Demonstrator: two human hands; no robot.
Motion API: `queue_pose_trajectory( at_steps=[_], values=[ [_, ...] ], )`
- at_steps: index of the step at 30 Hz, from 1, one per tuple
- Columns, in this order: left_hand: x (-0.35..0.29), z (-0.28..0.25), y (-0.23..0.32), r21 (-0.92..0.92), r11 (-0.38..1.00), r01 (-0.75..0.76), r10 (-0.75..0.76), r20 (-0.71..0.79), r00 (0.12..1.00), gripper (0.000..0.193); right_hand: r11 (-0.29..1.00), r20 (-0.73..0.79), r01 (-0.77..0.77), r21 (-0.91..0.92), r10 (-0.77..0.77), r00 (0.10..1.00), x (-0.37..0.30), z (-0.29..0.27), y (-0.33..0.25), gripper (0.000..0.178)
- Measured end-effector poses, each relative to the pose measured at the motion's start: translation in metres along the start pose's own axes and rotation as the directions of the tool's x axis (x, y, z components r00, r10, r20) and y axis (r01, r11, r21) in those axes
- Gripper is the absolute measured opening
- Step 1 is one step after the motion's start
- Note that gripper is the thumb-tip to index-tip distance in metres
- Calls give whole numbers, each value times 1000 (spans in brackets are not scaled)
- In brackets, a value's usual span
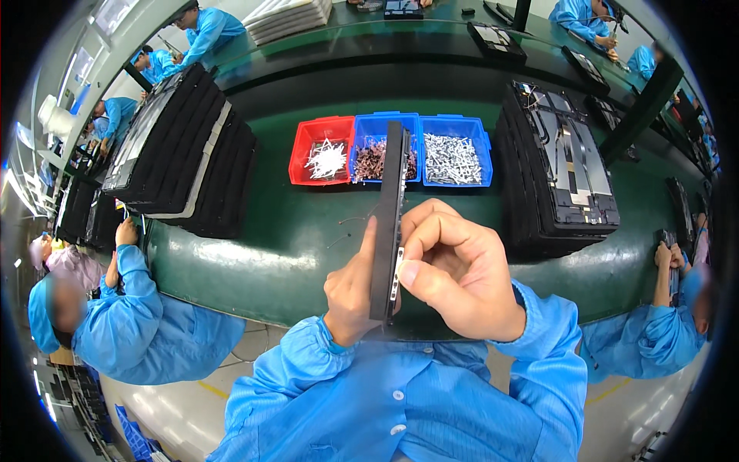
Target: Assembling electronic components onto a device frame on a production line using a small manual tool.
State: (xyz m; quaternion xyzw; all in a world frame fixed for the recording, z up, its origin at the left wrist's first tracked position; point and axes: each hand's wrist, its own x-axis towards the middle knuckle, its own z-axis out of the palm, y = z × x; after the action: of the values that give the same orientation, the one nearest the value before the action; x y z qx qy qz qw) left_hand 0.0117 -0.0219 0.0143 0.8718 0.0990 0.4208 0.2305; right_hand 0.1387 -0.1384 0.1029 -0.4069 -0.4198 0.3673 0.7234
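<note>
OK, 2 hands [352, 289] [469, 273] w/ 1 panel [387, 208]

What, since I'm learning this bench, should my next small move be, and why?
Probably a gentle press with the right hand on the small white strip: the thumb and forefinger are at it, it appears to lie along the dark panel's edge, and the left hand supports the panel from the other side.

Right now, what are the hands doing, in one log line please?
left hand: holds black panel edge-on | right hand: pinches small white strip at panel's side | beyond: red bin, two blue bins
</note>
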Motion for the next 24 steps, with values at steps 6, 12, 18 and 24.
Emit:
queue_pose_trajectory(
  at_steps=[6,12,18,24],
  values=[
    [-10,1,-5,-120,988,96,-99,-18,995,32,999,3,18,-46,-18,1000,-1,-1,-1,8],
    [-10,2,-3,-119,989,92,-96,-30,995,35,999,-13,36,-19,-36,999,-4,0,2,8],
    [1,-2,6,30,999,-20,19,21,1000,63,998,-5,44,-40,-45,999,-4,-2,2,9],
    [0,-1,5,31,999,-38,38,9,999,66,998,-7,48,-35,-48,999,-3,-2,2,10]
  ],
)
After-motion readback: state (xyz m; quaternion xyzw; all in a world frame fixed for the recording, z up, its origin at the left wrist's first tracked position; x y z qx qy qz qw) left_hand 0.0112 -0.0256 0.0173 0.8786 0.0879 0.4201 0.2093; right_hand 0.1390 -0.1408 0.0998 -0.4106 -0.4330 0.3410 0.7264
